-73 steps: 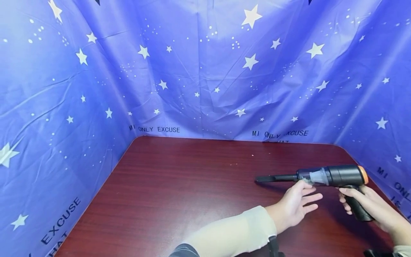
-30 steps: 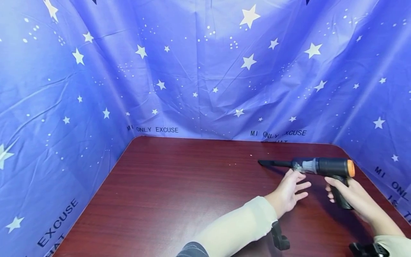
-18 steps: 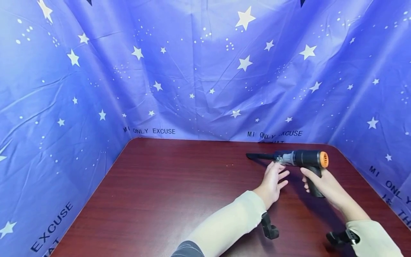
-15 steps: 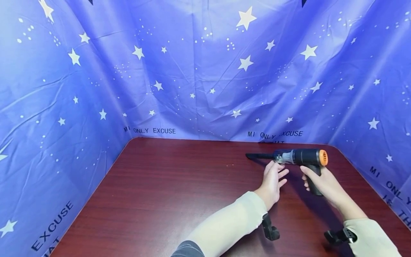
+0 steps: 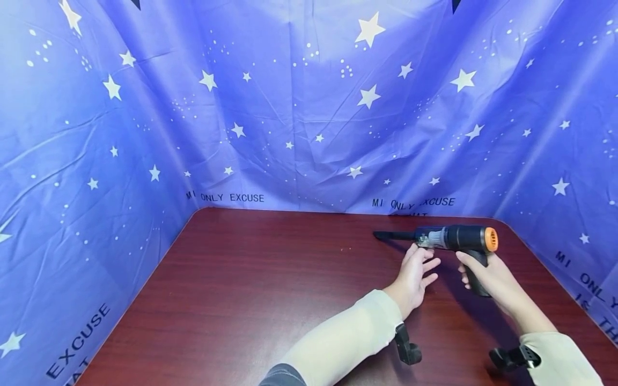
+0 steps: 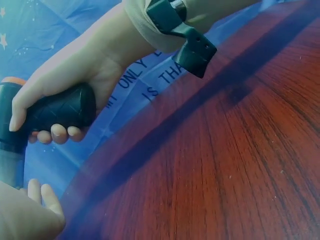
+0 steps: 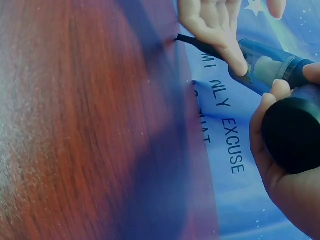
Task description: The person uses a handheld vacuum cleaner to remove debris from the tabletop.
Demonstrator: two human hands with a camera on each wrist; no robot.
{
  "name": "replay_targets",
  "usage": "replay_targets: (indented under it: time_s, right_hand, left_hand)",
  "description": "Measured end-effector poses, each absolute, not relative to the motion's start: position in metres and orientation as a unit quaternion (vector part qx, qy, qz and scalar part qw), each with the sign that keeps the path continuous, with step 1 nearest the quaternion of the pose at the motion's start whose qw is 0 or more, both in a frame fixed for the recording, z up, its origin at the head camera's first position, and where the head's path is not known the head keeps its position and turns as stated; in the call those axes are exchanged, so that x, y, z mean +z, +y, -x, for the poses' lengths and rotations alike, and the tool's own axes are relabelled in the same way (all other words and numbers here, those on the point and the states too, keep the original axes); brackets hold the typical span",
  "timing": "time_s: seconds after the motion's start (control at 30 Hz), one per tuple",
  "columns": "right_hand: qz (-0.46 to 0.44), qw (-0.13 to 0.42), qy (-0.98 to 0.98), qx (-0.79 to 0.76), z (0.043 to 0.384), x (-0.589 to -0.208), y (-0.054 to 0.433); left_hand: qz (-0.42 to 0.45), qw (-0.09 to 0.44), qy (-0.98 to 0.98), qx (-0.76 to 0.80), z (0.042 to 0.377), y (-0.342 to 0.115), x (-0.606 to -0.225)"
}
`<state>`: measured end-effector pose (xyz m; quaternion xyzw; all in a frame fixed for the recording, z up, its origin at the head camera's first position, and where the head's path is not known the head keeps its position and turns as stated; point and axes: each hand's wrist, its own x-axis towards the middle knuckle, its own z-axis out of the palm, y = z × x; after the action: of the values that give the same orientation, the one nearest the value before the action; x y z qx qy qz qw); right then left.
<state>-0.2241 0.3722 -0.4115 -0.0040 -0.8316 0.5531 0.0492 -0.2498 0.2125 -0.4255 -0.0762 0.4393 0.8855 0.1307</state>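
A black handheld vacuum cleaner point(image 5: 465, 237) with an orange rear cap point(image 5: 491, 239) is held above the table, its narrow nozzle point(image 5: 393, 235) pointing left. My right hand point(image 5: 497, 281) grips its handle; in the left wrist view the fingers wrap the textured black handle point(image 6: 62, 107), thumb along the upper part. My left hand point(image 5: 412, 276) is under the clear dust cup point(image 5: 436, 237), fingers spread. In the right wrist view one digit of the left hand point(image 7: 215, 25) touches the dust cup point(image 7: 265, 67), which has some debris in it. The handle's round end point(image 7: 292, 135) faces that camera.
The dark red wooden table point(image 5: 241, 295) meets a blue star-printed curtain point(image 5: 299, 107) at the back and both sides. Small pale specks point(image 5: 345, 249) lie left of the nozzle. Black mounts point(image 5: 407, 348) hang from both wrists.
Over the first two seconds both hands carried the vacuum cleaner left and farther back over the table. In the last half second it has barely moved, and both hands keep their places on it.
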Motion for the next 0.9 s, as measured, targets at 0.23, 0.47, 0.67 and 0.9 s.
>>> replay_targets:
  time_s: [0.23, 0.47, 0.67, 0.9]
  right_hand:
    - [0.012, 0.090, -0.843, 0.530, 0.217, -0.413, 0.376]
    - [0.023, 0.116, -0.867, 0.484, 0.209, -0.409, 0.386]
    - [0.018, 0.096, -0.865, 0.492, 0.209, -0.407, 0.389]
    - [0.015, 0.074, -0.844, 0.531, 0.212, -0.406, 0.392]
  left_hand:
    - [0.048, 0.142, 0.436, 0.887, 0.246, 0.219, -0.421]
    - [0.031, 0.168, 0.447, 0.878, 0.242, 0.229, -0.411]
    - [0.031, 0.176, 0.449, 0.875, 0.244, 0.229, -0.416]
    - [0.049, 0.160, 0.453, 0.876, 0.247, 0.226, -0.422]
